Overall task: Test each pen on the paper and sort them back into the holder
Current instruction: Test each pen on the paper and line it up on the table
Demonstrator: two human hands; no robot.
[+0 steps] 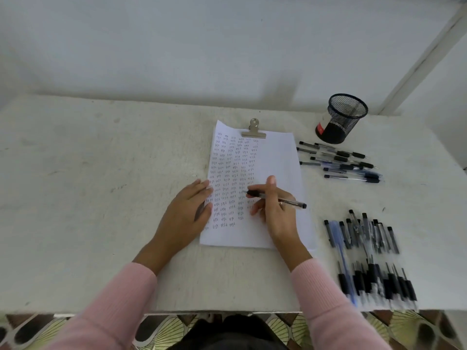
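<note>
Wall (177, 46): pale and plain, behind the far edge of the table.

Table (101, 173): off-white top with scuff marks, spanning the view.

Floor (164, 332): patterned tiles in brown and yellow-green, showing below the near table edge.

Sleeves (108, 311): pink knit, one on each forearm, entering from the near edge.

Paper (278, 160): white sheet at the middle of the table. Its left half is filled with columns of short handwritten marks and its right half is mostly blank.

Near pile of pens (369, 261): many black and blue pens lying side by side on the table, right of the paper, near edge; blurred.

Left hand (187, 210): flat on the left edge of the paper, fingers straight, holding nothing.

Right hand (273, 210): on the paper's lower middle, fingers curled around a pen in a writing grip.

Far row of pens (341, 160): several pens lying crosswise, right of the paper, between the holder and the near pile.

Holder (341, 120): black mesh cup with a red label, at the far right of the table, just beyond the far row.

Pen (290, 202): clear barrel, black grip, its tip pointing left at the written marks.

Clip (254, 130): metal, at the paper's far edge.
</note>
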